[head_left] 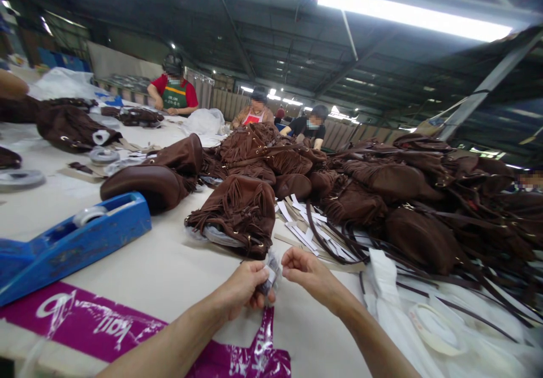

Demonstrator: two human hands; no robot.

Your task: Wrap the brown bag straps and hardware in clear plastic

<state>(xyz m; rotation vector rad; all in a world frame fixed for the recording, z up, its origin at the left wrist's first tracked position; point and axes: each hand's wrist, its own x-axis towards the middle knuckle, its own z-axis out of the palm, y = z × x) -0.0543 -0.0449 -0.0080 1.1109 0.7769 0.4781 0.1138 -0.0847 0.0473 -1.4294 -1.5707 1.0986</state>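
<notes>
My left hand (246, 287) and my right hand (307, 270) meet above the table's near edge, both pinched on a small clear plastic packet (271, 273) with something dark and white inside. Just beyond them lies a brown fringed bag (237, 211) on the pale table (169, 265). A large heap of brown bags (407, 197) and straps fills the table to the right.
A blue tape dispenser (72, 239) sits at the left, a magenta printed plastic bag (114, 327) below it. White paper strips (305, 225) lie behind my hands, a tape roll (432, 324) at right. Three other people (173, 89) work at the far end.
</notes>
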